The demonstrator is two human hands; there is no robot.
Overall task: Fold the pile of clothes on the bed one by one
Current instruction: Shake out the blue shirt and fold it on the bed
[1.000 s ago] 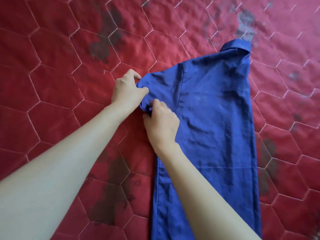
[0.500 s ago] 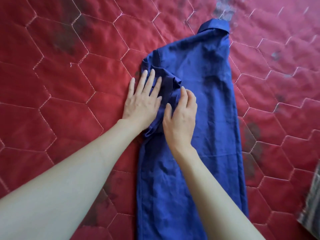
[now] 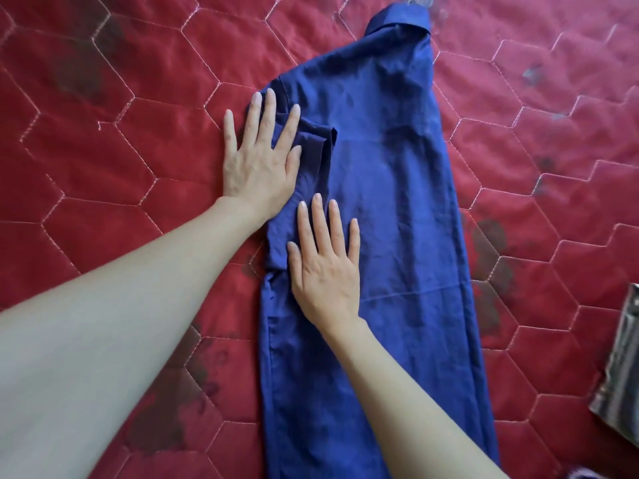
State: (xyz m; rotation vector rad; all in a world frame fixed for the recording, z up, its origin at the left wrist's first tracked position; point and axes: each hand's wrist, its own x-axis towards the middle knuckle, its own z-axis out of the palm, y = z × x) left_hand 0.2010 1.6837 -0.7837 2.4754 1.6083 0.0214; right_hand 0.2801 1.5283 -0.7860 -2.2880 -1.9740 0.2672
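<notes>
blue shirt (image 3: 387, 209); red hexagon-quilted bedcover (image 3: 121, 174), dark stains

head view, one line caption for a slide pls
Both hands, left and right, press flat on a blue shirt.

Both bare arms reach forward. The left hand (image 3: 257, 164) lies flat, palm down, fingers spread. The right hand (image 3: 325, 267) lies flat just beside it, fingers straight.

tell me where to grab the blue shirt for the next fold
Probably the collar end, pinched at both corners from the far side and brought toward you. The blue shirt already lies as a long narrow strip, sleeve tucked in under the left hand and right hand, both flat.
</notes>
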